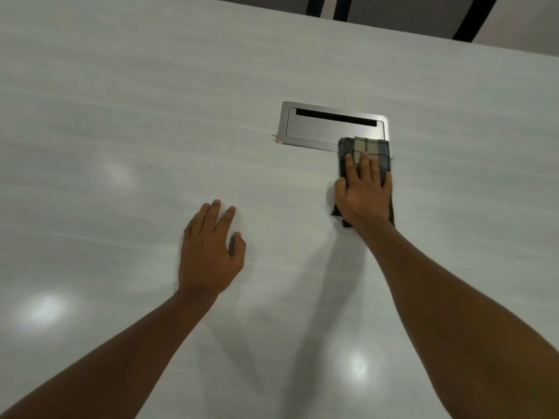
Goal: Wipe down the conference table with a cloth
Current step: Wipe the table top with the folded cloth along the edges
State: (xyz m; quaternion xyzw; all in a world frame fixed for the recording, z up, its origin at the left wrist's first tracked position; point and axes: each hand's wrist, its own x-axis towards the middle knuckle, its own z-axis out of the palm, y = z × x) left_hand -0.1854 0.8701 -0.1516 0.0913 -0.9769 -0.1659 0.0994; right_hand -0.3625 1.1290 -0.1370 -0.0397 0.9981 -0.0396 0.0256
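Right grip (363, 195) flat, fingers straight, pressing folded plaid cloth (367, 149) on desk (121, 116), overlapping corner of metal cable hatch (329, 128). Left grip (208, 255) spread, empty. Risk: cloth edge may snag hatch rim, bunch up.

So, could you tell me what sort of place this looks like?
Probably an office meeting room: a wide pale wood-grain table with a flush brushed-metal cable hatch, and grey mesh chair backs beyond it.

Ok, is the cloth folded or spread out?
Folded: the checked cloth is a compact pad, with stacked layers showing at its left edge, barely wider than the right hand pressing flat on it.
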